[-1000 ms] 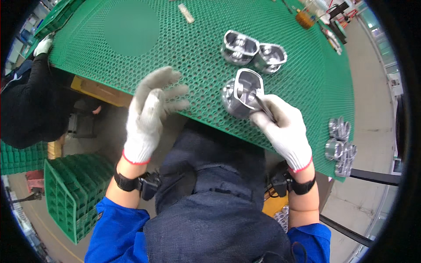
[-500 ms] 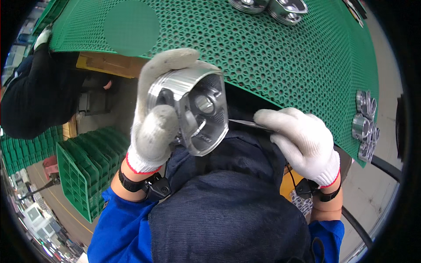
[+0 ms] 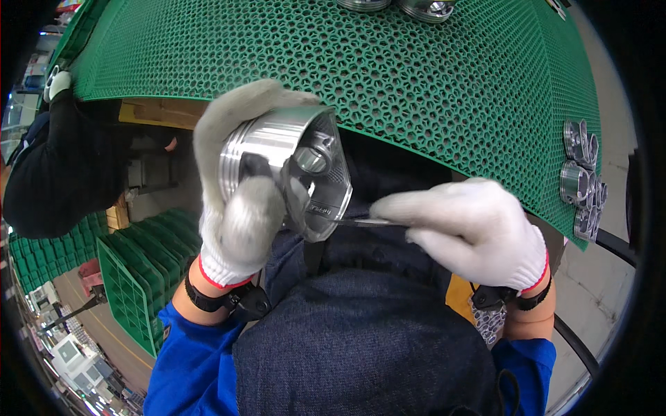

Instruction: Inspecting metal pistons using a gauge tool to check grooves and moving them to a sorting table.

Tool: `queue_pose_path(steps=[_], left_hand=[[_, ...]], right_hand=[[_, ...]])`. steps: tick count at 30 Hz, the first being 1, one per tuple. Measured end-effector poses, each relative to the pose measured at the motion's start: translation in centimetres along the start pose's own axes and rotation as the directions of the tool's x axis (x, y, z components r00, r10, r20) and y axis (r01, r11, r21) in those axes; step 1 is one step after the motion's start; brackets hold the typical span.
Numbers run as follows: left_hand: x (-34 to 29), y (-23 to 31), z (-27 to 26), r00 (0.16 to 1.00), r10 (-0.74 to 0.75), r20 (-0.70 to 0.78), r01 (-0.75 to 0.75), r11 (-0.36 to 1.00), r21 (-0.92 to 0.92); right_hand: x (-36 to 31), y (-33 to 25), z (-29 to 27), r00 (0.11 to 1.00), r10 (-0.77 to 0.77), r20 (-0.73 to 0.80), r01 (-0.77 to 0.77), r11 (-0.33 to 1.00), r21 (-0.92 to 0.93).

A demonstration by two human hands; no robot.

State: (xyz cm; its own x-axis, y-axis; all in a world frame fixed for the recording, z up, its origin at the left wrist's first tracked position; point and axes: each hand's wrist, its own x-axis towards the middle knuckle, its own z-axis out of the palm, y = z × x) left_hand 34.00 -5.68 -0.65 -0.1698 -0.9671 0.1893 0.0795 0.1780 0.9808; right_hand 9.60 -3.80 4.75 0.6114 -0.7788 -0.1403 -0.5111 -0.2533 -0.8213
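The slim dark tool [image 3: 371,223] has a far end hard to make out against the open end of the metal piston [image 3: 274,142]; its other end hides in the right hand [image 3: 472,229], fingers and thumb pinched on it. The left hand [image 3: 243,229], curled wide, grips the piston (its wall shiny, ringed with grooves) in front of the dark apron [image 3: 361,326]. Beyond, the perforated green mat [image 3: 430,104] bears pistons [image 3: 424,10] cut off above.
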Motion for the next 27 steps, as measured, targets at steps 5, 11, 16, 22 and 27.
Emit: queue_pose_path(steps=[5, 11, 16, 22, 27], left_hand=[[-0.6, 0.3, -0.3, 0.841, -0.453, 0.295, 0.54, 0.694, -0.476], [-0.5, -0.7, -1.3, 0.672, -0.545, 0.502, 0.741, 0.476, -0.474], [-0.3, 0.0, -0.6, 0.603, -0.515, 0.608, 0.792, 0.301, -0.531], [4.4, -0.5, -3.4, 0.899, -0.362, 0.246, 0.43, 0.626, -0.65], [11.6, -4.3, -21.0, 0.91, -0.304, -0.283, 0.249, 0.944, -0.215]], right_hand=[[0.8, -0.5, -1.4, 0.939, -0.247, -0.239, 0.028, 0.748, -0.663], [1.7, -1.0, -1.1, 0.918, -0.331, -0.217, 0.019, 0.585, -0.811], [0.9, 0.2, -0.4, 0.916, -0.3, -0.267, 0.075, 0.781, -0.619], [-5.4, 5.0, 0.3, 0.827, 0.055, -0.559, -0.281, 0.902, -0.327], [-15.6, 7.8, -3.5, 0.393, 0.127, -0.911, -0.539, 0.834, -0.116]])
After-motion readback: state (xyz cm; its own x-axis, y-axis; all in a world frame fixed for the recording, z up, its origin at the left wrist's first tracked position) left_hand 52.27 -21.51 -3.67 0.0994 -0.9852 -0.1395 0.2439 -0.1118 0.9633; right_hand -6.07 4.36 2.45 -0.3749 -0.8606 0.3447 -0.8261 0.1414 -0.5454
